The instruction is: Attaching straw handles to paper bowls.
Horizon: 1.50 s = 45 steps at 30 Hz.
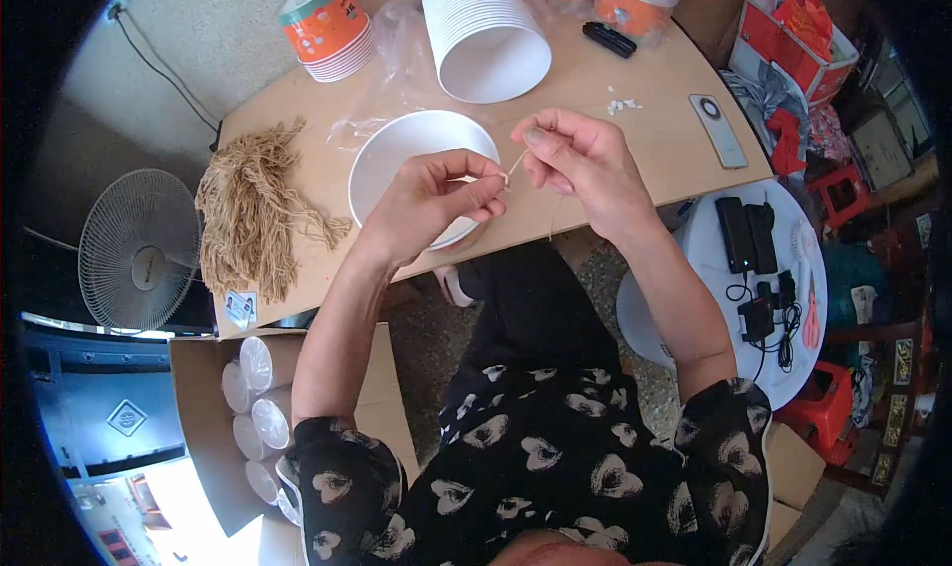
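Apparently, hands (433, 191) (587, 167) pinch twine (516, 163) near a white bowl (389, 160).

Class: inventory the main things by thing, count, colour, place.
Table: one, light brown, centre
Fibre bundle: one, tan, table's left
Tub: one, white, table's near edge
Tub stack: one, white, table's far middle
Cup stacks: several, orange-white, table's far side
Phone: one, silver, table's right
Fan: one, grey, far left
Carton: one, brown, lower left
Wrapped cylinders: several, white, inside carton
Round table: one, white, right
Scissors: one, red, round table
Chargers: several, black, round table
Stools: two, red, right
Strand: one, tan, between hands
Left hand: one, bare, over tub
Right hand: one, bare, right of tub
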Available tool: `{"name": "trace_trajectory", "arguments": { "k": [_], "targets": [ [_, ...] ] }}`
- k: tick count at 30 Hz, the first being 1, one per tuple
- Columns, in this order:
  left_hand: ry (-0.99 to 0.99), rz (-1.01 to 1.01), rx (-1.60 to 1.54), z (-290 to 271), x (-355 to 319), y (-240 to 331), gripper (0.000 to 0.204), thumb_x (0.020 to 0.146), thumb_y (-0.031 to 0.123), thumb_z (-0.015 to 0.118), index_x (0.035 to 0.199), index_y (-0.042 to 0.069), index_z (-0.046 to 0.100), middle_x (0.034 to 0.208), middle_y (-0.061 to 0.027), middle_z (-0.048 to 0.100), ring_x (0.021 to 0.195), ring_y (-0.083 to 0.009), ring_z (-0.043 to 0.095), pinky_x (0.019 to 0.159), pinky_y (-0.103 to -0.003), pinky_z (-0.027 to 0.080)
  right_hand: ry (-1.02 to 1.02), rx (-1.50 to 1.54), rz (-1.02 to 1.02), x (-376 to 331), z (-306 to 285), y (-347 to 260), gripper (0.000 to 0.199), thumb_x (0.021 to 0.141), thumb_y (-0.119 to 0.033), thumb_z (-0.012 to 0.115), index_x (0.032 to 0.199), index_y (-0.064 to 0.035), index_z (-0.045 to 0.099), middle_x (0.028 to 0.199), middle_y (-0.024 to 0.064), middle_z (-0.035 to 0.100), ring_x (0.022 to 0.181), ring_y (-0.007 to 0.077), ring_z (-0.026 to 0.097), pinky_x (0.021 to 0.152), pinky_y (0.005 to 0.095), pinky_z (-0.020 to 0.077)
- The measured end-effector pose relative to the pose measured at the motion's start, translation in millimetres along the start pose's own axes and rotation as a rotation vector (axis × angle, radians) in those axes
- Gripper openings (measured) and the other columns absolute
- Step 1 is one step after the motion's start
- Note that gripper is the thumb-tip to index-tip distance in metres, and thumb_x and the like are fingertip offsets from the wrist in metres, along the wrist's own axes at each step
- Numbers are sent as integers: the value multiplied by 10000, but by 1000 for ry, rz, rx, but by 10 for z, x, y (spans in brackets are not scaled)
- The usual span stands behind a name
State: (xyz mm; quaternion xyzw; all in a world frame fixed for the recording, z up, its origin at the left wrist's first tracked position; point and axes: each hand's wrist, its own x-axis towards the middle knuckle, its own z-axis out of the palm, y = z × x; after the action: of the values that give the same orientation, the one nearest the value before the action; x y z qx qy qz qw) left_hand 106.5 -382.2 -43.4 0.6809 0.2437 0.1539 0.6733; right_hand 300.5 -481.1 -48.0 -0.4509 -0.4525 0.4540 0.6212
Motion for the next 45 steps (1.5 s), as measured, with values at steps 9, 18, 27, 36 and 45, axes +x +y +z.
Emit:
{"name": "trace_trajectory", "arguments": {
  "k": [9, 18, 27, 36, 45],
  "targets": [
    [71, -40, -231, -46, 32, -74, 222, 952, 175, 687, 1082, -4, 679, 947, -57, 712, 839, -107, 675, 765, -223, 543, 319, -745, -597, -49, -8, 246, 153, 848, -95, 742, 989, -61, 693, 934, 34, 668, 842, 152, 602, 756, 307, 448],
    [115, 17, -195, -31, 48, -150, 213, 946, 176, 697, 1082, 13, 698, 950, -30, 711, 864, -90, 653, 775, -235, 520, 352, -972, -792, -128, 212, 380, 209, 716, -100, 835, 874, -88, 698, 870, 12, 646, 833, 221, 599, 809, 377, 406],
    [74, 58, -181, -22, 18, -107, 169, 944, 153, 695, 1028, 6, 683, 911, -41, 694, 833, -107, 662, 744, -235, 531, 335, -915, -813, -133, 248, 411, 181, 728, -14, 785, 863, -72, 680, 856, 28, 632, 820, 236, 603, 819, 377, 408],
    [81, 21, -223, -37, 14, -100, 150, 954, 145, 665, 1023, 14, 688, 907, -50, 693, 843, -116, 681, 725, -235, 552, 314, -873, -777, -151, 252, 440, 178, 739, -14, 777, 865, -73, 666, 865, 32, 632, 824, 240, 604, 820, 374, 410],
    [176, 217, 91, 61, -5, -72, 143, 928, 109, 681, 1000, -15, 682, 883, -24, 694, 776, -73, 662, 625, -213, 516, 286, -908, -804, -183, 264, 384, 181, 740, -15, 777, 869, -80, 668, 855, 19, 637, 821, 228, 617, 822, 374, 415]
  ]
}}
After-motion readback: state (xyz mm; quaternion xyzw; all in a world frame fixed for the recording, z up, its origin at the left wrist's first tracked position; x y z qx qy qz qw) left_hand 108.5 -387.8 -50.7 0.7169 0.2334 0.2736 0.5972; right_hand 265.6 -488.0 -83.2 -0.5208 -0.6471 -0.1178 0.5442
